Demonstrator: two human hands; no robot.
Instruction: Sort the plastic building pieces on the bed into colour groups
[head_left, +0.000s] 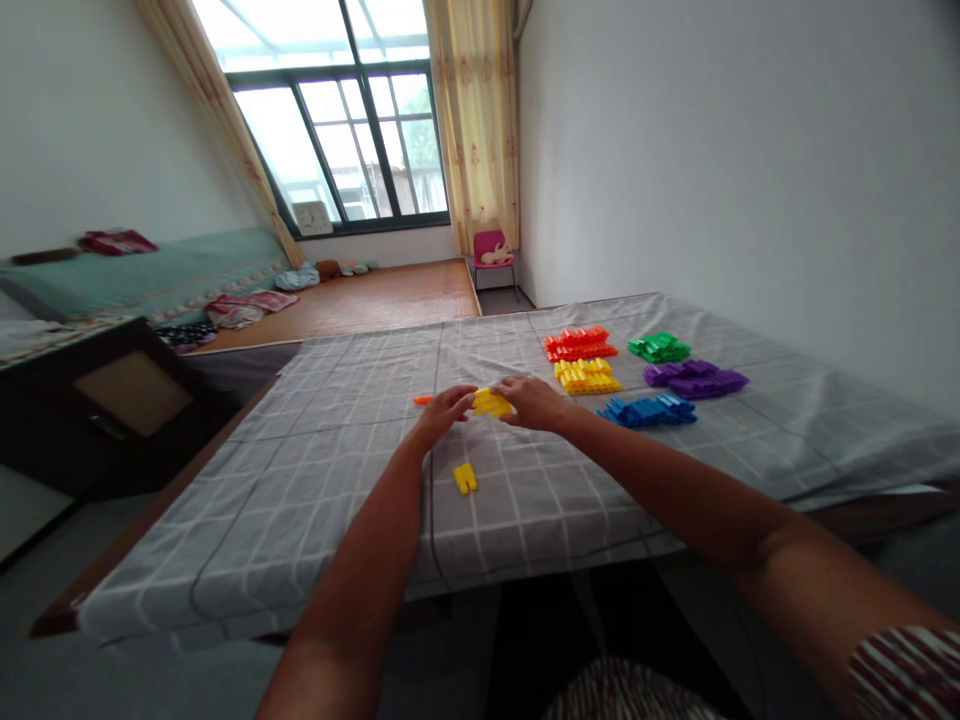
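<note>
Slim bright-yellow plastic pieces [492, 402] sit side by side between both hands, above the grey checked cloth [322, 440] on the table; the right hand [534, 402] has its fingers pinching their right end, while the left hand [447, 408] has bent fingers at their left end, whether gripping I cannot tell. An orange slim piece [422, 400] lies just beyond the left hand, a yellow joined pair [465, 478] nearer the body. Rightward stand red-orange [579, 344], yellow [587, 377], green [660, 347], purple [696, 379] and blue plastic piles [651, 411], the right forearm [645, 460] crossing close before the blue
</note>
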